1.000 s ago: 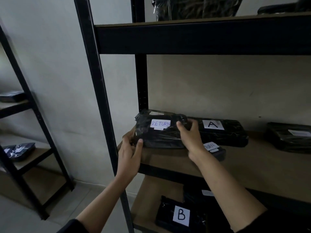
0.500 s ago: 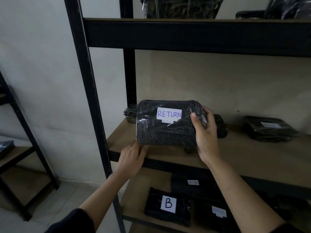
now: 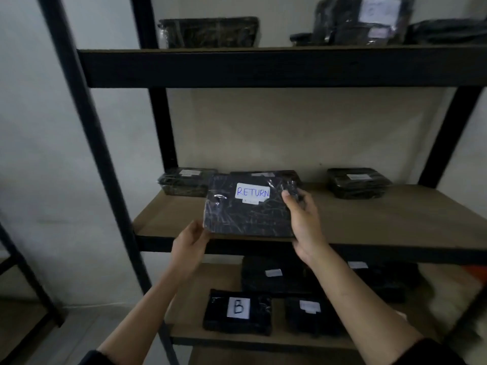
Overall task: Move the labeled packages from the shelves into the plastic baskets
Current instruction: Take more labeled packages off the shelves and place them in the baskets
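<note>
Head view: a dark metal rack with wooden shelves holds black plastic-wrapped packages on three levels. On the middle shelf, three packages lie flat along the far edge: one far left, one behind the held one, one to the right, each with a small white label too blurred to read. Both hands hold up the RETURN package over the near edge of that shelf, its face tilted toward the camera, long axis running left to right, label upright reading "RETURN" in blue. The left hand touches its lower left corner, fingers loosely curled beneath it; the right hand grips its right edge, thumb on the front. On the lower shelf, the B package lies near left, marked "B"; others beside it carry unreadable labels. More packages sit on the top shelf.
</note>
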### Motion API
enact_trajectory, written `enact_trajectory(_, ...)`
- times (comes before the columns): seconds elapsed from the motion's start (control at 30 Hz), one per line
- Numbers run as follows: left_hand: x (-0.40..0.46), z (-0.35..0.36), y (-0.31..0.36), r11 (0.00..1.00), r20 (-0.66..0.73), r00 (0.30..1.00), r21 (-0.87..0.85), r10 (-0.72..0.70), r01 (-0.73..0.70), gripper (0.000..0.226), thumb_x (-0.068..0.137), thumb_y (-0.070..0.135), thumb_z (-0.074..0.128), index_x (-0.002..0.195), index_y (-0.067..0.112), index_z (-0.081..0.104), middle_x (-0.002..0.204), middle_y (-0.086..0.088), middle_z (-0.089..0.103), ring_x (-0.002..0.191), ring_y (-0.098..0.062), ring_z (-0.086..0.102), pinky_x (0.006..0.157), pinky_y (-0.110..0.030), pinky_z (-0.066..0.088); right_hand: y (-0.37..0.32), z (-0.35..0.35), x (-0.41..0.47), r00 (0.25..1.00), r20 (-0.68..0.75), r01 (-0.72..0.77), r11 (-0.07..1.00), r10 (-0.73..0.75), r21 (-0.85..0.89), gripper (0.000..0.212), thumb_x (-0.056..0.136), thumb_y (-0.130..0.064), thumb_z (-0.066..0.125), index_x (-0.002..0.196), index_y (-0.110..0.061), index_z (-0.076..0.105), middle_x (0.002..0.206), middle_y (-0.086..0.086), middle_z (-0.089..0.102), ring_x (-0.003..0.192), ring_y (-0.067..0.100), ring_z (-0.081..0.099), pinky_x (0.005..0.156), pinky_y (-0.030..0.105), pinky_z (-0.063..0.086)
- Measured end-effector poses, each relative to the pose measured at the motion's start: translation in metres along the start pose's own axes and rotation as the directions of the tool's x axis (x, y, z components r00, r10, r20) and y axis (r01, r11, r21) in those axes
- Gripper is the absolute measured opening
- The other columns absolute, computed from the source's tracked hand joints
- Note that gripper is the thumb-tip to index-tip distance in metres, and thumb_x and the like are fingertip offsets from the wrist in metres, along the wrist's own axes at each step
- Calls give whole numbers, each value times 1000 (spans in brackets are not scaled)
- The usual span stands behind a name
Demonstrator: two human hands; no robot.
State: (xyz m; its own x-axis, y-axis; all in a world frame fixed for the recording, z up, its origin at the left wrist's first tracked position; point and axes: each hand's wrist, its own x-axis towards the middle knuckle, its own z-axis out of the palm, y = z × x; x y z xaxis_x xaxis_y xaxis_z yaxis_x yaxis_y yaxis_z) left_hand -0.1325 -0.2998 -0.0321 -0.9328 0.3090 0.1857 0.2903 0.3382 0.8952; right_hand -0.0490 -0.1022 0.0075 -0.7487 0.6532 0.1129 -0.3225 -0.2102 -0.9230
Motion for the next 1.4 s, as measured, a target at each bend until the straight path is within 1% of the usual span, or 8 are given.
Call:
enact_trajectory(0.17, -34, 57, 2, 995, 222, 974, -78, -48, 67, 16, 96, 18, 48, 90, 27, 61, 91, -3, 70, 88, -24, 66, 87, -45, 50, -7, -75, -29, 985, -135, -109, 994, 104, -27, 24, 89, -26, 66, 108, -16, 55, 110, 12, 70, 101, 28, 68, 94, 53, 52)
enact_trajectory(0.3, -70, 133, 32, 960, 400, 914, -221, -69, 169, 19, 97, 25, 46, 101, 18, 64, 94, -7, 73, 81, -20, 67, 86, -43, 51, -27, -159, -56, 950, -282, -148, 988, 132, -36, 25, 91, -27, 64, 110, -12, 56, 106, 12, 71, 93, 26, 70, 84, 47, 57)
enact_trajectory(0.53, -124, 272, 93, 961, 640, 768, -224, 21, 161, 21, 98, 17, 42, 103, 12, 62, 96, -11, 70, 80, -19, 66, 67, -19, 52, -76, -312, -97, 829, -552, -102, 995, 86, 1, 15, 91, -23, 63, 105, -19, 58, 99, 8, 71, 83, 23, 70, 74, 42, 58)
enact_trajectory(0.7, -161, 383, 135, 878, 770, 633, -249, -77, 408, 41, 100, 31, 33, 97, 8, 67, 99, -21, 71, 78, -25, 66, 81, -38, 49, -109, -436, -117, 734, -678, -120, 989, 31, -84, 23, 93, -26, 61, 113, -14, 57, 96, 6, 69, 77, 17, 67, 56, 25, 55)
enact_trajectory(0.8, -194, 460, 168, 855, 827, 554, -220, -92, 470, 43, 98, 37, 36, 98, 8, 67, 81, -12, 73, 73, -24, 64, 66, -31, 47, -126, -515, -122, 709, -703, -143, 987, 53, -70, 21, 91, -27, 64, 109, -18, 58, 106, 13, 69, 91, 28, 69, 81, 43, 59)
enact_trajectory(1.07, -258, 641, 237, 840, 839, 520, -161, -161, 519, 36, 96, 41, 39, 95, 17, 66, 74, -2, 74, 64, -13, 67, 61, -26, 45, -188, -706, -109, 689, -714, -227, 973, 124, -50, 30, 90, -31, 63, 117, -20, 55, 113, 8, 65, 102, 29, 65, 94, 52, 52)
enact_trajectory(1.23, -264, 702, 266, 825, 823, 523, -127, -223, 551, 38, 97, 39, 39, 103, 12, 65, 86, -8, 72, 75, -18, 65, 70, -29, 47, -204, -775, -77, 705, -673, -297, 955, 224, 6, 32, 91, -32, 62, 120, -19, 55, 112, 10, 65, 100, 31, 65, 86, 50, 55)
enact_trajectory(1.4, -234, 749, 280, 844, 761, 604, -148, -236, 516, 34, 96, 38, 45, 95, 14, 68, 77, -5, 74, 76, -21, 66, 76, -36, 51, -204, -814, -23, 746, -587, -328, 941, 313, 86, 42, 88, -26, 65, 127, -15, 53, 115, 12, 65, 99, 31, 66, 74, 44, 58)
